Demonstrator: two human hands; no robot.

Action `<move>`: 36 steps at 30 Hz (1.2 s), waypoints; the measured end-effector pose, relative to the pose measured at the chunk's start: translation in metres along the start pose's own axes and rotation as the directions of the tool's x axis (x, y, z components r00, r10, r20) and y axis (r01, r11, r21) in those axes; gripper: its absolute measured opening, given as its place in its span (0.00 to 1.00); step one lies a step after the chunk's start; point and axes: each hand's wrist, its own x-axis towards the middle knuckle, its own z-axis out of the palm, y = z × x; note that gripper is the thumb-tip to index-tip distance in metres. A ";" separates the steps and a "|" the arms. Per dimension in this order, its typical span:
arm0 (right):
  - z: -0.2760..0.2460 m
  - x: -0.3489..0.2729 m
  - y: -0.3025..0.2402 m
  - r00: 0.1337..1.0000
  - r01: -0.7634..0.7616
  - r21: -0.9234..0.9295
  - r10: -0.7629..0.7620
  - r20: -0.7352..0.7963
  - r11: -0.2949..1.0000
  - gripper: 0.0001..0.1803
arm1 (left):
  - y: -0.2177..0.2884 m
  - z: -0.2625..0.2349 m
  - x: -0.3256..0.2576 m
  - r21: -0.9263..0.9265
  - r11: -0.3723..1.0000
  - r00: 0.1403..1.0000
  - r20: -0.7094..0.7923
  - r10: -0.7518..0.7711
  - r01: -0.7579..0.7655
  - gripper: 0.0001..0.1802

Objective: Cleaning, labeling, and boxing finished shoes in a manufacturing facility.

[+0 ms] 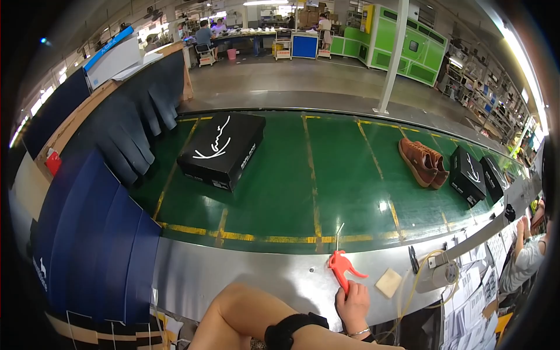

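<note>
My right hand [353, 308] is closed round the handle of a red air blow gun [338, 266] above the metal ledge. The gun's thin metal nozzle points away from me, over the near edge of the green conveyor belt [280, 192]. A bent bare arm with a black band crosses the lower edge, and no left hand can be made out there. Beside the gun lies a pale square pad [388, 283]. Farther off, a closed black shoebox [219, 149] with white script rests on the belt at the left.
Brown shoes [421, 162] and two smaller-looking black boxes [468, 175] stand on the belt at right. A dark strip curtain [119, 140] and blue cover [96, 239] border the left. A black pen-like tool [413, 259], yellow hose and papers lie right; a person sits beyond.
</note>
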 end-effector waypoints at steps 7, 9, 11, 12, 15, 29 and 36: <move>-0.002 0.000 -0.001 0.996 -0.058 0.039 0.055 0.072 0.998 0.12 | 0.007 0.001 0.011 0.064 0.982 0.981 -0.094 -0.173 0.179 0.13; -0.004 0.001 0.001 0.996 -0.062 0.044 0.059 0.063 0.997 0.12 | 0.002 0.006 0.018 0.186 0.959 0.964 -0.196 -0.177 0.214 0.13; -0.008 0.001 0.002 0.995 -0.077 0.020 0.076 0.072 0.997 0.12 | 0.003 0.011 0.024 0.141 0.969 0.947 -0.281 -0.158 0.203 0.12; -0.011 0.001 0.003 0.993 -0.091 -0.002 0.091 0.079 0.996 0.12 | 0.002 0.012 0.026 0.099 0.977 0.920 -0.364 -0.143 0.191 0.12; -0.005 0.003 0.001 0.998 -0.046 0.011 0.045 0.043 0.999 0.11 | 0.004 0.008 0.015 0.080 0.987 0.939 -0.326 -0.106 0.139 0.10; -0.006 0.003 0.009 0.999 -0.041 0.007 0.041 0.003 0.999 0.10 | -0.005 -0.005 0.004 -0.145 0.895 0.902 -0.034 -0.431 0.422 0.14; -0.004 0.005 0.012 0.999 0.009 0.019 -0.008 -0.034 1.000 0.11 | -0.022 -0.006 0.005 0.063 0.998 0.987 -0.160 0.031 -0.021 0.13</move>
